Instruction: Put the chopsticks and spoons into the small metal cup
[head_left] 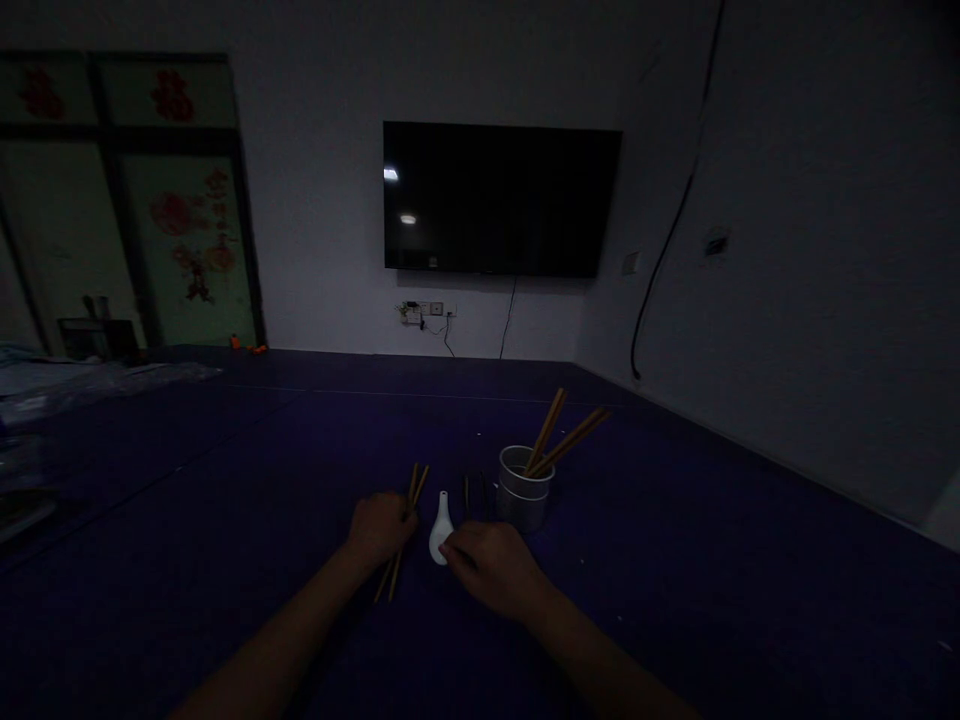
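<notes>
My left hand (380,528) is closed around a pair of wooden chopsticks (396,575), which cross near its fingers and point away from me. To their right a white soup spoon (442,524) has its handle toward the far side. The fingertips of my right hand (495,565) pinch the edge of the spoon's bowl. Just beyond that hand are dark, thin utensils (466,490), partly hidden and too dim to name. A grey metal cup (525,508) stands behind my right hand, with several more chopsticks (574,436) leaning in it.
The dark blue tabletop (285,460) stretches to the wall. Clear plastic wrapping (112,385) lies at the far left, and small orange objects (247,345) sit near the back edge. A television (499,200) hangs on the wall, and a black cable (667,250) runs down the right wall.
</notes>
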